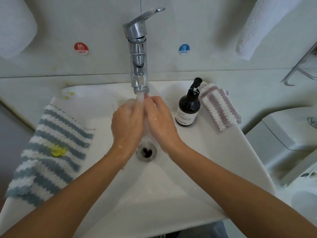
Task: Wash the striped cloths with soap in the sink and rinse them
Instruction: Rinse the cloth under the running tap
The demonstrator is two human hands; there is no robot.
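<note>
Water runs from the chrome tap (138,54) into the white sink (214,152). My left hand (127,122) and my right hand (159,121) are held side by side under the stream, wet, fingers relaxed and pointing toward the spout; neither holds anything. A blue-and-white striped cloth (49,152) with a yellow stain lies draped over the sink's left rim. A pink-and-white striped cloth (218,107) lies folded on the right rim, behind a dark soap pump bottle (188,107).
The drain (146,152) sits below my hands. Hot (81,48) and cold (184,49) stickers mark the wall. White towels (262,26) hang at the upper corners. A toilet tank (288,133) stands to the right. Yellow specks (68,95) mark the sink's back-left rim.
</note>
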